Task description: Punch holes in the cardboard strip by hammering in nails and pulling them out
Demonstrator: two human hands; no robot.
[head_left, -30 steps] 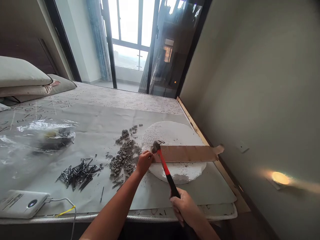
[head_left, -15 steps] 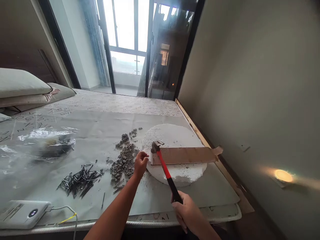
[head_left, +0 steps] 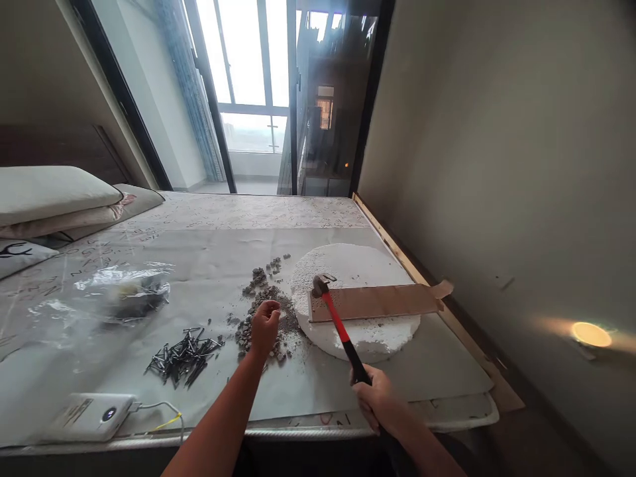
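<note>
My right hand (head_left: 376, 399) is wrapped round the black grip of a claw hammer (head_left: 338, 322) with a red shaft. The hammer's head is over the left end of a brown board (head_left: 380, 303), which has small dents there. Beneath the board is a round white foam slab (head_left: 365, 265). My left hand (head_left: 265, 324) has its fingers curled together above a heap of grey stone chips (head_left: 258, 278); whatever is in them, if anything, is hidden. A pile of dark nails (head_left: 183, 358) lies to the left of that hand.
A white power bank (head_left: 97, 416) with a cable lies near the bed's front edge. Behind the nails is a clear plastic bag (head_left: 132, 288) with something dark inside. Pillows (head_left: 59, 192) are stacked at the left. A wall (head_left: 521, 199) and wooden bed rail (head_left: 390, 245) bound the right side.
My left hand has moved left, away from the board's end and over the stone chips. The hammer stays over the board's left end in my right hand. The view has shifted slightly.
</note>
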